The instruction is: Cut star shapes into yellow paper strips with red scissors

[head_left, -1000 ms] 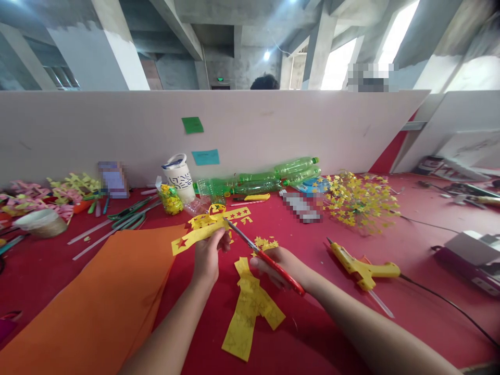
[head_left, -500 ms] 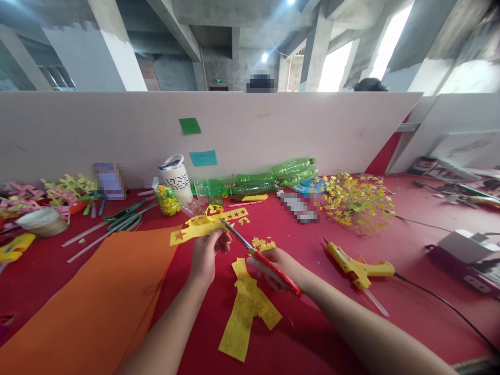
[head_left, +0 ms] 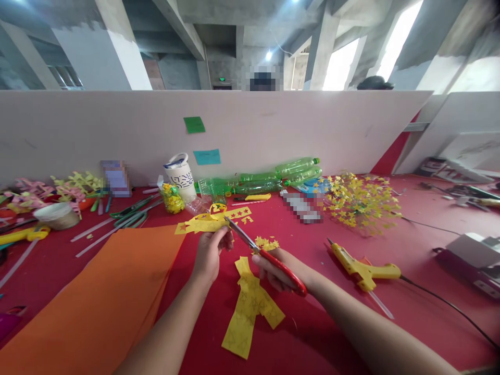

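My left hand pinches a yellow paper strip with star-shaped holes, held just above the red table. My right hand grips red-handled scissors, whose blades point up-left and meet the strip beside my left fingers. Small yellow cut-out stars lie just behind the right hand. Under both hands rest yellow paper pieces with drawn stars.
A large orange sheet covers the near left. A yellow glue gun with its cord lies at right. Green plastic bottles, a white cup, a branch of yellow stars and a white partition stand behind.
The yellow strip has turned flatter in my left hand and the scissors have shifted slightly along it. The view has panned a little.
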A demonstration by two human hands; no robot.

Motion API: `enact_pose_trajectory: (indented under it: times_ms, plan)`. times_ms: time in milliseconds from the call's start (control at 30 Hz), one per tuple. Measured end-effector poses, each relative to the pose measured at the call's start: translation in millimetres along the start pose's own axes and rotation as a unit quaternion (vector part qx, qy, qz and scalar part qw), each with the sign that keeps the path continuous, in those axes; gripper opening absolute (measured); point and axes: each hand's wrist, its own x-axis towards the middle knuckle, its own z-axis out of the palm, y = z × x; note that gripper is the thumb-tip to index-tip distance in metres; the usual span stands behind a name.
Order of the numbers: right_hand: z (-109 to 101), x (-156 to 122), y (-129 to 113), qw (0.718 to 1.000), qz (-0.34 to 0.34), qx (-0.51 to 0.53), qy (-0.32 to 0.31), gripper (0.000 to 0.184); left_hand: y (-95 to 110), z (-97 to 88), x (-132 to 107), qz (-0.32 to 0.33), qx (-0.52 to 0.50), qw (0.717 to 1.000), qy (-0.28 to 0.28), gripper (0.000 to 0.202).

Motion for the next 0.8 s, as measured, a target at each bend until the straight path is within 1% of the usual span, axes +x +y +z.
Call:
enact_pose_trajectory:
  times_ms: [200, 333, 500, 667, 800]
  plan:
    - [-0.7, 0.0, 1.6, 1.000, -0.012, -0.011, -0.010, 0.056, 2.2, -2.8, 2.0, 0.017, 0.012, 1.000, -0.001, 0.019]
    - [-0.8, -0.9, 1.2, 1.000, -0.009, -0.017, -0.018, 0.055, 5.0, -5.6, 4.1, 0.031, 0.022, 0.999, -0.002, 0.019]
    - [-1.7, -1.9, 1.7, 0.999, -0.025, -0.021, -0.022, 0.053, 5.3, -8.6, 6.3, 0.042, 0.041, 0.998, -0.005, 0.019]
    - [-2.9, 0.1, 5.0, 1.000, -0.020, -0.015, -0.017, 0.050, 4.3, -9.7, 7.4, 0.047, 0.062, 0.997, -0.009, 0.022]
    - [-4.2, 0.9, 5.6, 1.000, -0.016, -0.016, -0.020, 0.048, 4.6, -10.5, 7.8, 0.046, 0.062, 0.997, -0.014, 0.021]
